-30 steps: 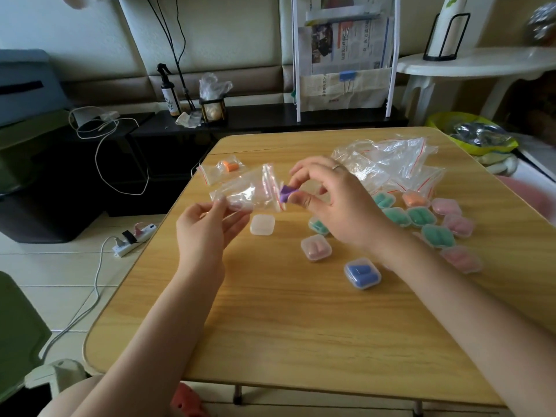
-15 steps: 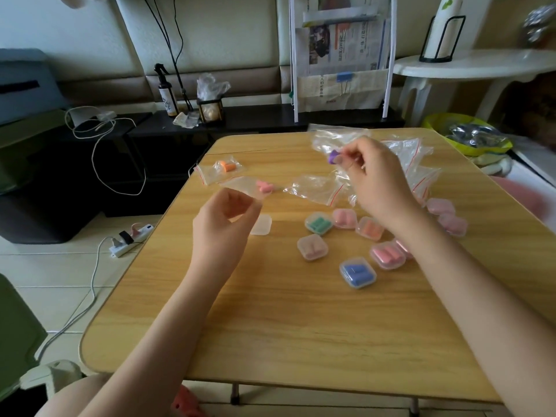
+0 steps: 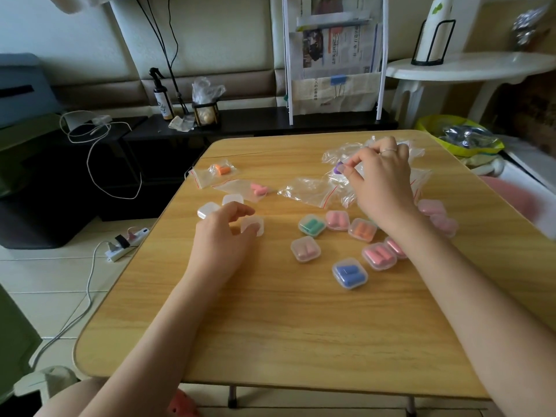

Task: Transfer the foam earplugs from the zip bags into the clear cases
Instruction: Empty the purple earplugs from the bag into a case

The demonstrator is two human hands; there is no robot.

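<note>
Right hand (image 3: 383, 188) was over the heap of emptied zip bags (image 3: 310, 192) at the far right of the table (image 3: 270, 326), thumb and forefinger pinching purple earplugs (image 3: 340, 169); couldn't tell if it was one plug or a pair. Left hand (image 3: 224, 236) sat low at the near-left, fingers loosely curled and holding nothing, fingertips touching or just over an empty clear case (image 3: 254, 225); contact not resolvable. Two more empty cases just beyond it, one (image 3: 207, 210) to its far left and one (image 3: 232, 200) behind the fingers. Key relation: the purple plugs were well apart from that empty case, up and to the right of it, so the plugs had to travel left and toward the person, and the left hand was clearly the nearer one to the case. My read: left hand steadies or opens the case, right hand carries the plugs over. Plug axis unclear, mostly hidden by the fingers. Still to do: orange pair in a bag (image 3: 221, 170) and pink pair in a bag (image 3: 257, 189), both far-left. Filled cases clustered centre-right, e.g. the blue one (image 3: 350, 273) and the green one (image 3: 312, 225)
</note>
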